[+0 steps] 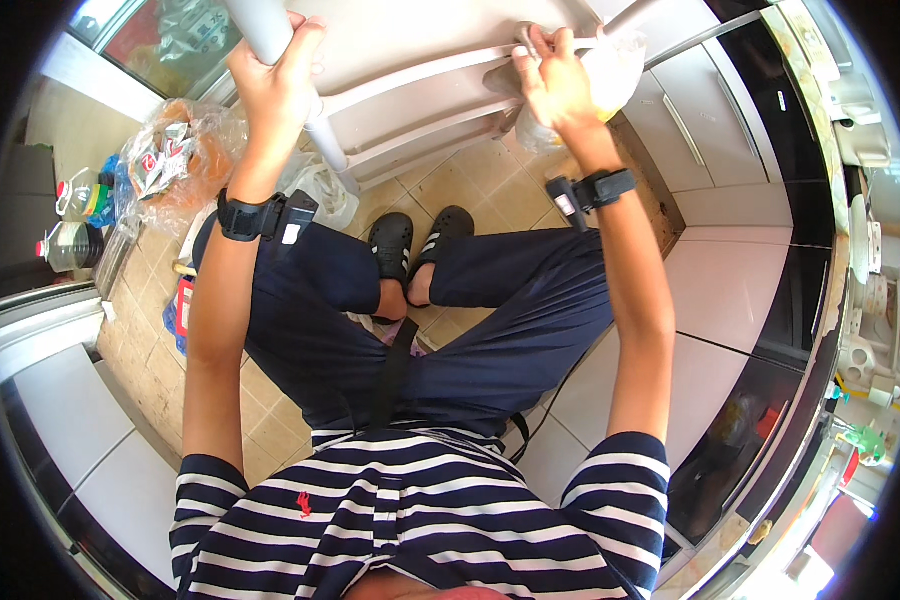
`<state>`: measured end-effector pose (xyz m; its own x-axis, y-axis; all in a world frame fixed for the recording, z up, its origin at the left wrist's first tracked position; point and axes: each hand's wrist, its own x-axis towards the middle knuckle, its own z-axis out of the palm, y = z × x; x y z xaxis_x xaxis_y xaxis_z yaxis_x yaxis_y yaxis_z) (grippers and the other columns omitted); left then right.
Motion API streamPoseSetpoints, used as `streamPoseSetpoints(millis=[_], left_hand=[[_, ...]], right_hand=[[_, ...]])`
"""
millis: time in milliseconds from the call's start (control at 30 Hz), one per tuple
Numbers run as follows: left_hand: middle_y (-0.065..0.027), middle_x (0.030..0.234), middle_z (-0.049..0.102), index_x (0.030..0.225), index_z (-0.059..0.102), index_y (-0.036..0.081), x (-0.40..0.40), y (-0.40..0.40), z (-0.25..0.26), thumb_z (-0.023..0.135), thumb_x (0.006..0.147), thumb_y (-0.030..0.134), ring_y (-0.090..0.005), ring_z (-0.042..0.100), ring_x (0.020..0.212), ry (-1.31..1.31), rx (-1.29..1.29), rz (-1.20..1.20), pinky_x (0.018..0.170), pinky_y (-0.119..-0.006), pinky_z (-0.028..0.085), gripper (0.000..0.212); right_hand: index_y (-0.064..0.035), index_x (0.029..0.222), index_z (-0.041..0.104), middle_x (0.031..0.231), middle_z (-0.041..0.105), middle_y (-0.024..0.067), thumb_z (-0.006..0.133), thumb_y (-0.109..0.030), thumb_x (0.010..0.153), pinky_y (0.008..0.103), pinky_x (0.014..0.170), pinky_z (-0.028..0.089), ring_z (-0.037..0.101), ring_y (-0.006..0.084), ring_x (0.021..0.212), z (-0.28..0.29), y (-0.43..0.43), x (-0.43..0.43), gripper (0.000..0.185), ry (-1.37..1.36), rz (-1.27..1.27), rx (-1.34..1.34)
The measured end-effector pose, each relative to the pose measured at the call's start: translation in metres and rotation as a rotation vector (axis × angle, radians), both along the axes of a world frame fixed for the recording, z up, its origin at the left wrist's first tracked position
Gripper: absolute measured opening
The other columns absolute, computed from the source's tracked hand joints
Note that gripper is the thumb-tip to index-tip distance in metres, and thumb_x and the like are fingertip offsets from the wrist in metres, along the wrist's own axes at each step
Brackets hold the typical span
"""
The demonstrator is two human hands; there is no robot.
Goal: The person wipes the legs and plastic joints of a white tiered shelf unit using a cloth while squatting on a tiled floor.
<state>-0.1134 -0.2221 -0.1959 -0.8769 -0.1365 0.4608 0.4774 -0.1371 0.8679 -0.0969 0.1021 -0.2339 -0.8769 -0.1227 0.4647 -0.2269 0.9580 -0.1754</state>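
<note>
My left hand point(277, 86) is wrapped around a pale grey tubular post point(259, 30) at the corner of a white shelf rack point(420, 71). On the rack's right side, my right hand point(559, 82) presses a grey-brown cloth point(501, 78) against the rail, its fingers bent over the edge. Part of that cloth is hidden under the hand. A white plastic bag point(621, 75) hangs or stands just beyond my right hand; which of the two I cannot tell. Each wrist carries a black strap with a small device.
Clear plastic bags with packets point(169, 161) lie to the left, near bottles of liquid point(71, 244). A white bag point(319, 191) rests by the rack's lower post. White cabinets point(709, 120) and a cluttered counter point(866, 300) line the right. My black clogs point(391, 244) stand on the tiles.
</note>
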Motion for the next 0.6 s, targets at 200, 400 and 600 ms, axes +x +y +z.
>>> streamPoseSetpoints(millis=[200, 400, 600], left_hand=[[0.0010, 0.066, 0.061, 0.082, 0.066, 0.000, -0.001, 0.003, -0.002, 0.075, 0.085, 0.007, -0.0047, 0.055, 0.057, 0.050, 0.029, 0.053, 0.053, -0.021, 0.043, 0.012], [0.0026, 0.065, 0.059, 0.080, 0.065, 0.000, -0.003, 0.005, -0.005, 0.075, 0.084, 0.007, -0.0042, 0.051, 0.055, 0.051, 0.014, 0.105, 0.051, -0.022, 0.038, 0.013], [0.0020, 0.065, 0.058, 0.079, 0.064, 0.001, -0.004, 0.003, -0.001, 0.074, 0.085, 0.007, -0.0048, 0.052, 0.055, 0.038, -0.006, 0.076, 0.052, -0.022, 0.040, 0.014]], right_hand=[[0.0087, 0.132, 0.051, 0.111, 0.051, 0.0234, 0.047, -0.043, 0.096, 0.0491, 0.090, 0.047, 0.058, 0.0403, 0.096, -0.002, -0.075, 0.023, 0.063, 0.049, 0.055, -0.036], [0.0119, 0.131, 0.054, 0.111, 0.053, 0.0218, 0.053, -0.037, 0.090, 0.0461, 0.091, 0.047, 0.057, 0.0371, 0.099, 0.003, -0.130, 0.042, 0.064, 0.088, 0.203, -0.091], [0.0075, 0.119, 0.064, 0.099, 0.056, 0.0188, 0.059, -0.030, 0.084, 0.0437, 0.078, 0.051, 0.062, 0.0330, 0.085, 0.003, -0.162, 0.044, 0.051, 0.203, 0.344, -0.248]])
